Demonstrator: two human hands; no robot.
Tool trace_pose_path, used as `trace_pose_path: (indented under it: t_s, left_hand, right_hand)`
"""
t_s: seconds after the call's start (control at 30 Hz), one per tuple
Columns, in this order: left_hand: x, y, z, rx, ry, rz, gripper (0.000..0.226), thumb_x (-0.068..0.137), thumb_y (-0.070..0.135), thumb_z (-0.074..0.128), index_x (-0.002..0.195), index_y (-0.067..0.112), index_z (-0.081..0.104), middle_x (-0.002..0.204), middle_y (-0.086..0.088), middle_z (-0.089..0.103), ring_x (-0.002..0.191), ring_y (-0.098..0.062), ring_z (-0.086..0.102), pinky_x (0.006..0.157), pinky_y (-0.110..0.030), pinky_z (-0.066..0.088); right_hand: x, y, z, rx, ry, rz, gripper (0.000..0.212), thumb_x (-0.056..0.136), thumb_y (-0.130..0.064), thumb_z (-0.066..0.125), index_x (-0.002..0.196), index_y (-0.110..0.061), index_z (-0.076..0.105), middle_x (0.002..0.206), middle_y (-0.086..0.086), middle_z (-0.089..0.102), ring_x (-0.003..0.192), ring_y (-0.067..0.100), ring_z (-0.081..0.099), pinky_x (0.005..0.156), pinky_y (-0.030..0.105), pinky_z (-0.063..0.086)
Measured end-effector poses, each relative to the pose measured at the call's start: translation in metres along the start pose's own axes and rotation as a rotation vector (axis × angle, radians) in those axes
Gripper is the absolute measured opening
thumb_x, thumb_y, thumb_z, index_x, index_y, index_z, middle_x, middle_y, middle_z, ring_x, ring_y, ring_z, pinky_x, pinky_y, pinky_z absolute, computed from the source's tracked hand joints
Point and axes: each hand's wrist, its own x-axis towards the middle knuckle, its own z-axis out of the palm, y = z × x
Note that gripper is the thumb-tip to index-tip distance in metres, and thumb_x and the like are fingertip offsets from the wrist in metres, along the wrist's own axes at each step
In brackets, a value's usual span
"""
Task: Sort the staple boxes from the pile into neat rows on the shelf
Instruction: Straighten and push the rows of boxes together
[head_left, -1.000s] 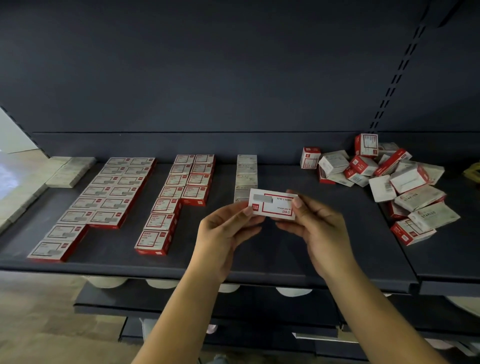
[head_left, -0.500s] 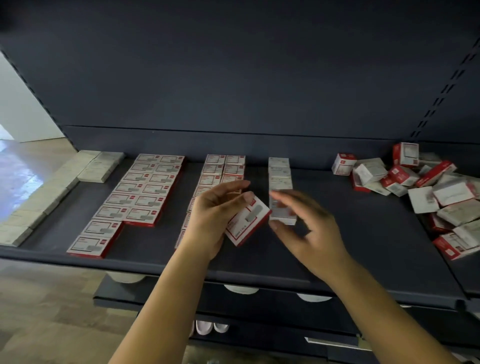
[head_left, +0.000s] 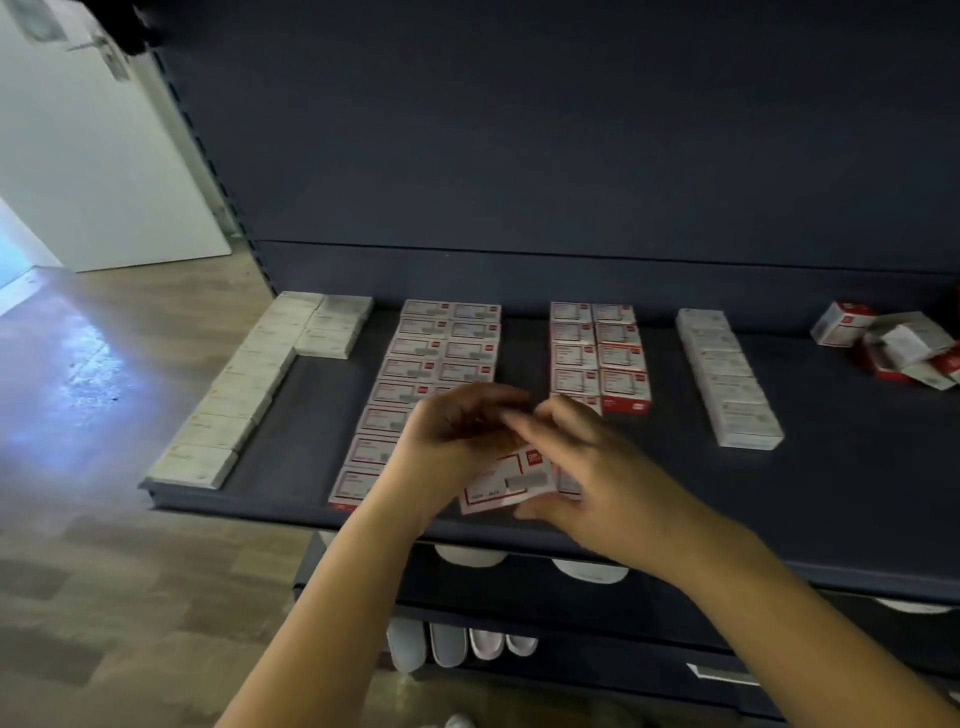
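Two hands — left hand (head_left: 457, 447), right hand (head_left: 597, 467) — on one staple box (head_left: 506, 480).

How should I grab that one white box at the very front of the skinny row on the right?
Pinch the frontmost white box by its two long sides, coming straight down from above. It lies flat, its back end butts against the next box in the row, but both sides and the front are open shelf.

Print on staple boxes (head_left: 447, 340) too blurred, none legible.

back: dark blue panel (head_left: 571, 130) | floor: wood planks (head_left: 104, 571), light glare | left: white door (head_left: 93, 171)
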Motion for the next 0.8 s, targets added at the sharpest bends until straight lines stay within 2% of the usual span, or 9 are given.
trace_pose_path:
  t_s: [0.07, 0.13, 0.2, 0.3, 0.4, 0.53, 0.67, 0.73, 0.8]
  left_hand:
    - [-0.003, -0.013, -0.026, 0.137, 0.067, 0.062, 0.031, 0.081, -0.001, 0.066, 0.093, 0.028, 0.065, 0.088, 0.004, 0.068, 0.081, -0.005, 0.066, 0.072, -0.017, 0.053]
    - [-0.006, -0.032, -0.053, 0.414, 0.192, 0.151, 0.027, 0.084, 0.0, 0.064, 0.097, 0.023, 0.067, 0.09, 0.004, 0.066, 0.078, -0.005, 0.065, 0.069, -0.014, 0.051]
    - [-0.007, -0.05, -0.077, 0.721, 0.265, 0.196, 0.021, 0.085, 0.007, 0.064, 0.105, 0.012, 0.069, 0.095, -0.001, 0.065, 0.082, -0.014, 0.063, 0.07, -0.021, 0.05]
    - [-0.008, -0.072, -0.098, 0.951, 0.218, 0.067, 0.031, 0.086, 0.015, 0.063, 0.117, 0.011, 0.064, 0.108, -0.008, 0.06, 0.1, -0.028, 0.056, 0.08, -0.031, 0.044]
    - [-0.01, -0.082, -0.103, 0.966, 0.118, -0.077, 0.034, 0.088, 0.021, 0.06, 0.122, 0.015, 0.061, 0.114, -0.008, 0.057, 0.108, -0.027, 0.052, 0.085, -0.033, 0.043]
    - [-0.007, -0.086, -0.106, 0.948, 0.064, -0.072, 0.029, 0.089, 0.021, 0.058, 0.117, 0.016, 0.063, 0.108, -0.006, 0.059, 0.104, -0.025, 0.052, 0.081, -0.03, 0.043]
    - [-0.003, -0.087, -0.109, 0.89, 0.062, -0.08, 0.026, 0.091, 0.022, 0.057, 0.115, 0.018, 0.065, 0.099, 0.003, 0.052, 0.09, -0.014, 0.052, 0.077, -0.021, 0.043]
    - [-0.002, -0.089, -0.109, 0.841, 0.088, -0.07, 0.026, 0.091, 0.02, 0.058, 0.115, 0.017, 0.066, 0.098, 0.006, 0.05, 0.086, -0.01, 0.05, 0.075, -0.016, 0.041]
    - [-0.002, -0.09, -0.109, 0.809, 0.115, -0.071, 0.026, 0.089, 0.019, 0.062, 0.114, 0.014, 0.067, 0.098, 0.008, 0.049, 0.085, -0.008, 0.05, 0.074, -0.012, 0.038]
  right_hand:
    - [0.011, -0.005, 0.018, 0.076, 0.061, 0.069, 0.074, 0.079, -0.026, 0.072, 0.143, -0.02, 0.035, 0.109, -0.01, 0.034, 0.103, 0.003, 0.038, 0.091, 0.016, 0.036]
    - [0.021, -0.004, 0.038, 0.077, 0.184, 0.104, 0.065, 0.075, -0.024, 0.074, 0.133, -0.009, 0.05, 0.105, -0.003, 0.044, 0.094, 0.006, 0.044, 0.084, 0.016, 0.038]
    - [0.028, -0.001, 0.059, 0.044, 0.245, 0.179, 0.053, 0.076, -0.022, 0.073, 0.124, -0.005, 0.058, 0.105, 0.005, 0.051, 0.089, 0.006, 0.045, 0.079, 0.016, 0.036]
    - [0.031, 0.001, 0.091, 0.071, 0.183, 0.352, 0.039, 0.086, -0.021, 0.066, 0.122, -0.009, 0.059, 0.112, -0.001, 0.048, 0.094, 0.003, 0.041, 0.08, 0.005, 0.027]
    - [0.032, 0.004, 0.107, 0.047, 0.204, 0.396, 0.032, 0.088, -0.017, 0.063, 0.118, -0.006, 0.062, 0.111, -0.001, 0.05, 0.097, 0.006, 0.047, 0.08, 0.0, 0.024]
    - [0.038, 0.004, 0.108, 0.041, 0.214, 0.425, 0.03, 0.085, -0.014, 0.066, 0.113, -0.003, 0.065, 0.109, 0.0, 0.049, 0.089, 0.003, 0.045, 0.077, -0.005, 0.027]
    - [0.041, 0.002, 0.11, 0.061, 0.233, 0.447, 0.03, 0.087, -0.012, 0.063, 0.116, -0.005, 0.064, 0.129, 0.0, 0.04, 0.094, -0.007, 0.04, 0.077, -0.011, 0.021]
    - [0.043, 0.005, 0.111, 0.065, 0.247, 0.483, 0.03, 0.085, -0.014, 0.066, 0.114, -0.007, 0.065, 0.13, -0.001, 0.042, 0.103, 0.0, 0.043, 0.076, -0.01, 0.021]
    - [0.046, 0.007, 0.107, 0.09, 0.26, 0.52, 0.028, 0.081, -0.014, 0.07, 0.108, -0.008, 0.068, 0.121, -0.002, 0.05, 0.101, 0.003, 0.045, 0.074, -0.007, 0.024]
